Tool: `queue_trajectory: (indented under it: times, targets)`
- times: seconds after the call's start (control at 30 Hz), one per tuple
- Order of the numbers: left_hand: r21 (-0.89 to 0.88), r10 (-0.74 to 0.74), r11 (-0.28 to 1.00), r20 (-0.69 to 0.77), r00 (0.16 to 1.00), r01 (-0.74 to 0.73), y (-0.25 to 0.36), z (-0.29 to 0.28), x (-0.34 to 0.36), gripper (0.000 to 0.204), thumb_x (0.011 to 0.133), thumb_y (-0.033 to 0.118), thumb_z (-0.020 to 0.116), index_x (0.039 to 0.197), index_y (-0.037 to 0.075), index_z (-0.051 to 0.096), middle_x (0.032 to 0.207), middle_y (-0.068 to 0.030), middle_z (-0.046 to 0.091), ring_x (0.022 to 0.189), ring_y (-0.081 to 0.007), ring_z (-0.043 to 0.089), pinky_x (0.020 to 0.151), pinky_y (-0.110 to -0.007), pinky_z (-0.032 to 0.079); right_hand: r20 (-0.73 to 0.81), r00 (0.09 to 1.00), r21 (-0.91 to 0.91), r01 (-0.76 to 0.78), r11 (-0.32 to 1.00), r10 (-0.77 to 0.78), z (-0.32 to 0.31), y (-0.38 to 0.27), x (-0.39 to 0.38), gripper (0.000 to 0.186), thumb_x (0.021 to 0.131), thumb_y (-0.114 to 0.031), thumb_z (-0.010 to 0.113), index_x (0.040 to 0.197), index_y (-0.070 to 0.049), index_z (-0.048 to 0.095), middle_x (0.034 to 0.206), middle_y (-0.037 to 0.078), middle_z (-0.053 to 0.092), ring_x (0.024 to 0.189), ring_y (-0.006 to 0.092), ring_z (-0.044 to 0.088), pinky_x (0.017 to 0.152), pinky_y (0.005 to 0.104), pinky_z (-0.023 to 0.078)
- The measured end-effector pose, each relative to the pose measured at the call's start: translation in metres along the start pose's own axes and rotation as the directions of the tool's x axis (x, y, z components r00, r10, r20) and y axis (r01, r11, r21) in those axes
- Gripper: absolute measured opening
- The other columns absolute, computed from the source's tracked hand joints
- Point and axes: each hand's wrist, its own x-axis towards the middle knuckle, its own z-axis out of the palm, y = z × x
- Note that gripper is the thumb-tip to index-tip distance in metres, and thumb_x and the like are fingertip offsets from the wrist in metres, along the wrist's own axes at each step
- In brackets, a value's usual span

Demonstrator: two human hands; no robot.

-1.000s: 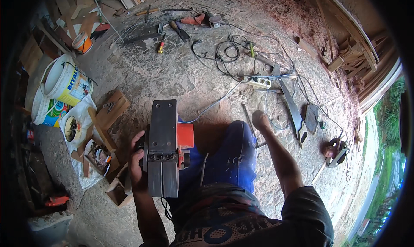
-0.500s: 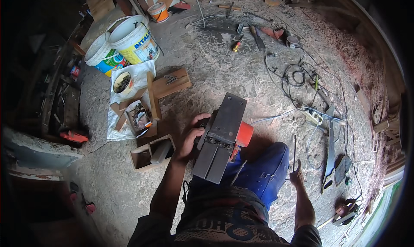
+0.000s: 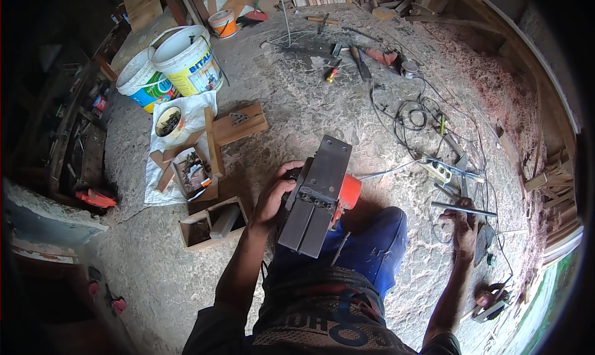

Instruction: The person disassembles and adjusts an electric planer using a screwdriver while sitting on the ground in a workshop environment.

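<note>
An electric hand planer [image 3: 321, 175] is turned over above my lap, its flat grey sole facing up and its red part on the right side. My left hand [image 3: 277, 197] grips its body from the left, fingers wrapped round; the underside is out of sight. Out to the right, away from the planer, my right hand [image 3: 465, 231] is closed on a thin metal rod [image 3: 484, 212] that lies crosswise. Below that hand a handsaw [image 3: 463, 181] lies on the floor, partly covered. A white power strip [image 3: 437, 169] is just beyond it.
At left stand two buckets [image 3: 189, 63], a white sheet [image 3: 162, 190] with wood pieces and a tub of small hardware, and an open wooden box [image 3: 214, 221]. Cables [image 3: 412, 116] coil at right. A screwdriver [image 3: 332, 75] and other tools lie farther off. Another tool [image 3: 491, 302] lies lower right.
My right hand has moved right and forward, away from my knee. The rod in it has swung from upright to crosswise. My left hand holds the planer nearly still.
</note>
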Motion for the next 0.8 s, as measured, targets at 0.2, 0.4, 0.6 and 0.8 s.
queue_trajectory:
  times: [0.2,0.4,0.6,0.8]
  targets:
    - [-0.047,0.014,0.999,0.053,0.999,-0.011,-0.01,-0.01,0.0,0.051,0.086,0.013,0.038,0.135,0.0,0.042,0.127,-0.0183,0.056,0.116,-0.0269,0.058,0.099,-0.039,0.048,0.069,0.818,-0.629,0.48,0.612,-0.571,0.1,-0.114,0.062,0.027,0.101,-0.026,0.053,0.106,-0.002,0.065,0.109,0.011,0.058,0.102,0.0229,0.056,0.087,0.0358,0.045]
    - [0.059,0.083,0.995,0.053,0.995,-0.086,-0.008,-0.008,-0.005,0.051,0.086,0.014,0.036,0.135,-0.001,0.041,0.132,-0.0193,0.052,0.121,-0.0285,0.055,0.103,-0.04,0.047,-0.101,0.794,0.396,0.584,0.708,-0.599,0.209,-0.203,0.092,0.048,0.101,-0.015,0.049,0.144,0.004,0.035,0.074,0.005,0.057,0.04,0.0009,0.032,0.032,0.0172,0.027]
    - [0.248,0.178,0.955,-0.032,0.983,-0.165,-0.003,-0.005,-0.008,0.047,0.086,0.011,0.042,0.131,-0.001,0.048,0.124,-0.0121,0.056,0.114,-0.0176,0.054,0.098,-0.033,0.044,-0.108,0.815,0.496,0.541,0.679,-0.57,0.29,-0.235,0.088,0.049,0.106,-0.036,0.039,0.134,0.003,0.045,0.068,-0.001,0.042,0.045,0.0032,0.027,0.032,0.0185,0.022]
    - [0.019,0.053,0.999,-0.106,0.993,-0.051,-0.006,-0.003,-0.009,0.049,0.085,0.012,0.043,0.133,0.0,0.048,0.12,-0.0105,0.057,0.108,-0.016,0.054,0.098,-0.031,0.041,-0.064,0.897,0.503,0.408,0.762,-0.437,0.316,-0.201,0.091,0.042,0.104,-0.04,0.045,0.123,-0.004,0.056,0.06,-0.002,0.048,0.037,0.0026,0.034,0.03,0.019,0.025]
